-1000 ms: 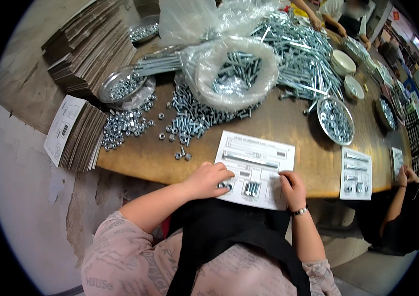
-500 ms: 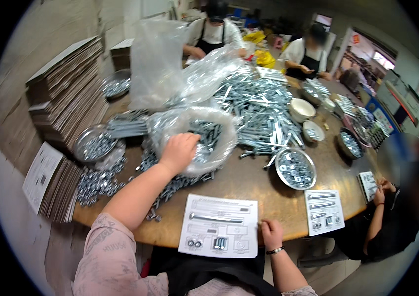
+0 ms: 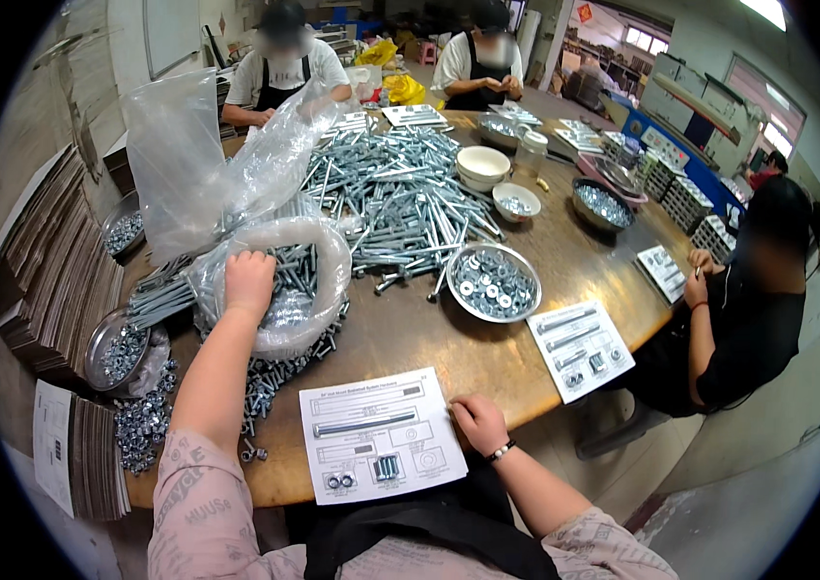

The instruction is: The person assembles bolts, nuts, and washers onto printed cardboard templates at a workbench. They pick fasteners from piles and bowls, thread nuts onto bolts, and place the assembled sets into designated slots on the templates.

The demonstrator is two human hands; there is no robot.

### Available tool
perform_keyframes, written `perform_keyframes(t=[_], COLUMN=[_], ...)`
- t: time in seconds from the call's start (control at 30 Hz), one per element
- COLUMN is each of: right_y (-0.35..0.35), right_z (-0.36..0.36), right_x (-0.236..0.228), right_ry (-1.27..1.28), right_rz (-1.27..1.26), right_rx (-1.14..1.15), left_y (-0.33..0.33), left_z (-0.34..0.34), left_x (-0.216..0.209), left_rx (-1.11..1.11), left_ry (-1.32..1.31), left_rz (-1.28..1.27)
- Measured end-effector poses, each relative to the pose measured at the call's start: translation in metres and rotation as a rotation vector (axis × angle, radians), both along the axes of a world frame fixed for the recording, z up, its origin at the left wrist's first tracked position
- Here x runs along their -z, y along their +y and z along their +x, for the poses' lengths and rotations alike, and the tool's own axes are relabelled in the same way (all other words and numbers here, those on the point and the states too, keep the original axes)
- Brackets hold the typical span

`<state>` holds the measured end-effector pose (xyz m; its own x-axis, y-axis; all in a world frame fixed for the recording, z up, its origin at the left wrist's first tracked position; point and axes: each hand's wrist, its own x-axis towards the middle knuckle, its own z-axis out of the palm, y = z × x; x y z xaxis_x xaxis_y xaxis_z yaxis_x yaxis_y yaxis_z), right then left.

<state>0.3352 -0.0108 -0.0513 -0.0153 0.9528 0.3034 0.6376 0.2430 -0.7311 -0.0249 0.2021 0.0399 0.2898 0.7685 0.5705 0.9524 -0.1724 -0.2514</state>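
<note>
My left hand (image 3: 249,282) reaches into a clear plastic bag (image 3: 330,280) opened out like a bowl, with short bolts (image 3: 296,268) inside. Its fingers bend down among them, so the fingertips are hidden. Before me at the table edge lies a printed card (image 3: 386,391) bearing a long bolt (image 3: 363,422), two nuts (image 3: 340,480) and several short bolts (image 3: 387,468). My right hand (image 3: 480,425), a dark bracelet on its wrist, is closed beside the card's right edge. Whatever it pinches, if anything, does not show.
Long bolts (image 3: 395,184) are heaped mid-table beside a steel bowl of washers (image 3: 494,282). Loose nuts (image 3: 146,425) and stacked cardboard (image 3: 52,280) stand left. Another printed card (image 3: 581,350) lies right, near a seated co-worker (image 3: 758,271). Two other co-workers (image 3: 284,72) work across the table.
The view has swung to the right, so the table's things appear farther left. My left hand remains in the bag, now near its left rim. My right hand stays beside the card.
</note>
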Motion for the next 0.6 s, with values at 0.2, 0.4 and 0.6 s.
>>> perform_keyframes(t=[0.2,0.4,0.6], right_y=[-0.001,0.0,-0.001], right_z=[0.001,0.0,0.003], right_x=[0.004,0.009,0.01], right_ry=[-0.006,0.053,0.074], right_rz=[0.012,0.049,0.068], right_rx=[0.042,0.022,0.011], left_y=[-0.061,-0.161,-0.225], left_z=[0.029,0.044,0.054], left_x=[-0.035,-0.008,0.049], left_rx=[0.328,0.494,0.479], left_ry=[-0.765,-0.564,-0.36], left_rz=[-0.048,-0.421,-0.511])
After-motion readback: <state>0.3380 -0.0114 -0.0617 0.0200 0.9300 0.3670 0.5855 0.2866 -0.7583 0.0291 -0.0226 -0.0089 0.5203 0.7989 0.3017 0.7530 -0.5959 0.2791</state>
